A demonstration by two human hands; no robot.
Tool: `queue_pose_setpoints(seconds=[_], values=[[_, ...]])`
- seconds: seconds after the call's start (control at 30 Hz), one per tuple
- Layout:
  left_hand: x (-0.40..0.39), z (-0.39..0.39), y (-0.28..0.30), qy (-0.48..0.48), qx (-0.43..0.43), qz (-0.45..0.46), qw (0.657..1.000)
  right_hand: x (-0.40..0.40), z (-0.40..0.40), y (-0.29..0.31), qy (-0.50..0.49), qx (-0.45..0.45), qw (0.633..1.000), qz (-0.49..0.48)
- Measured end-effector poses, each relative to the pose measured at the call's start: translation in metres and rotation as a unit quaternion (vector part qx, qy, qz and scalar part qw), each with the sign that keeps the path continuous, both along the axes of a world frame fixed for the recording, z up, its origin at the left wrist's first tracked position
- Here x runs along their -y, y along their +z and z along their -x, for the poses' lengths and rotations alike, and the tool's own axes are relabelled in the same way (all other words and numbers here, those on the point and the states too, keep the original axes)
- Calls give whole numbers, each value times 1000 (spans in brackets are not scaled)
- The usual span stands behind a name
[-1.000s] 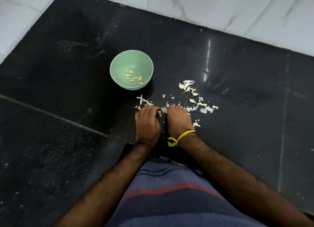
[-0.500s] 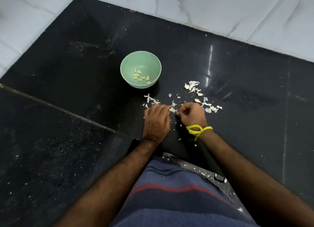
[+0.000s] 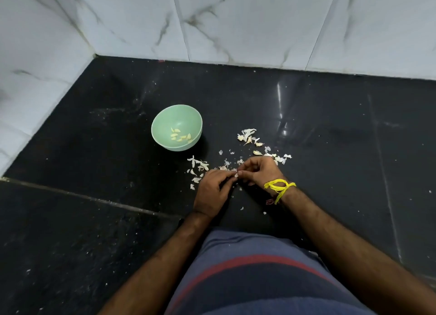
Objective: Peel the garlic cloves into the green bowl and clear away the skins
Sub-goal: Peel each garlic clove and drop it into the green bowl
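Observation:
A green bowl (image 3: 162,128) stands on the black stone counter (image 3: 106,163), with several peeled garlic cloves (image 3: 180,136) lying in it. My left hand (image 3: 211,192) and my right hand (image 3: 260,171) meet fingertip to fingertip just below and right of the bowl, both pinching one small garlic clove (image 3: 235,175). A yellow thread is tied round my right wrist. White garlic skins (image 3: 247,134) and a few unpeeled cloves (image 3: 257,153) are scattered behind my hands. More skins (image 3: 199,166) lie to the left of my left hand.
White marbled wall tiles (image 3: 236,24) close the counter at the back and on the left. A seam (image 3: 82,196) crosses the counter on the left. Small skin crumbs dot the surface near my body. My striped blue clothing (image 3: 259,279) fills the bottom middle.
My hands lifted slightly off the counter and the fingertips came together on a clove. The camera tilted up, so more of the wall shows.

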State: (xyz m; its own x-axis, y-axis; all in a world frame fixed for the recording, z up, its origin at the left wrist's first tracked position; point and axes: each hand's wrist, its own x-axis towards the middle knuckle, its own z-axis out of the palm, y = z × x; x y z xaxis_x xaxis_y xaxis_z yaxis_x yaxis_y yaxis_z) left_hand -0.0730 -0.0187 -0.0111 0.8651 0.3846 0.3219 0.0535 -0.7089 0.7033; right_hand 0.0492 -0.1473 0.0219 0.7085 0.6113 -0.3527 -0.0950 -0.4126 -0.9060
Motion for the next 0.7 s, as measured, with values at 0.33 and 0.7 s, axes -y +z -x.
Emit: queue_pose_setpoints(seconds=[0.33,0.7], values=[[-3,-11,19,11,11,-64,998,-4,-21,8,63,-5,996,-64],[2,-7,39,35,-145,179,972,0,-27,-6,124,-109,979,-123]])
